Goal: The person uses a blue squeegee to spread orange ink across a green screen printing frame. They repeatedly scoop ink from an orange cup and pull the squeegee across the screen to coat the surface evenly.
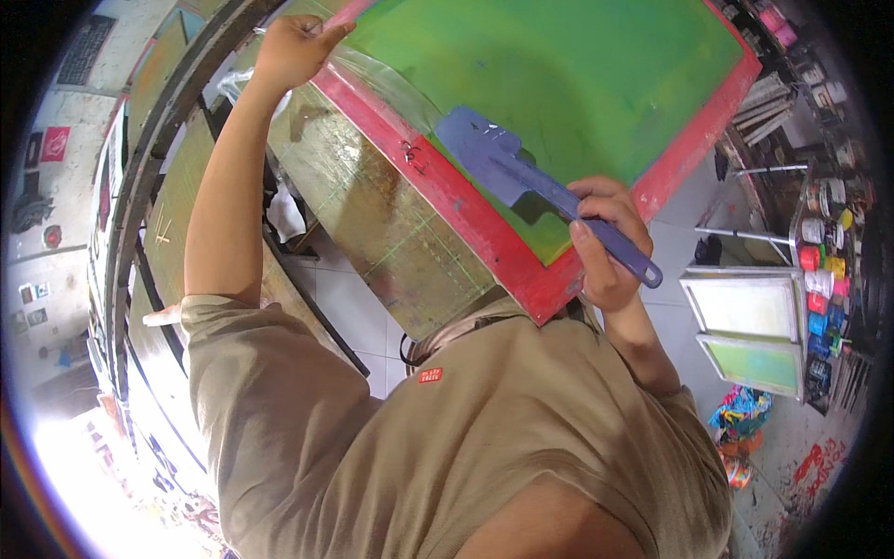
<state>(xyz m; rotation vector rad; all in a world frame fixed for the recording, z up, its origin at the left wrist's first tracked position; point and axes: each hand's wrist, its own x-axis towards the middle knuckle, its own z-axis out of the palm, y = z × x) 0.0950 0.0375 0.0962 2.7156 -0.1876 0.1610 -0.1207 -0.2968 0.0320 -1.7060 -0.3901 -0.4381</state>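
A large screen-printing frame [428, 168] with red edges and green mesh [577, 93] lies tilted before me, one corner close to my shirt. My right hand [610, 247] is wrapped round the handle of a blue-purple plastic spatula [489, 158]. Its broad flat blade is over the frame's left edge and the green mesh, pointing away to the left. At the far left, my left hand [296, 51] is closed with the thumb out, pinching clear plastic film [382, 79]. That film stretches along the red edge toward the blade. Whether the blade touches the film I cannot tell.
Under the frame is a stained board [410, 252] with green grid lines. A dark rail [140, 158] curves along the left. Small framed screens [745, 307] lean at right beside shelves of paint jars [815, 256]. A colourful rag [740, 410] lies on the tiled floor.
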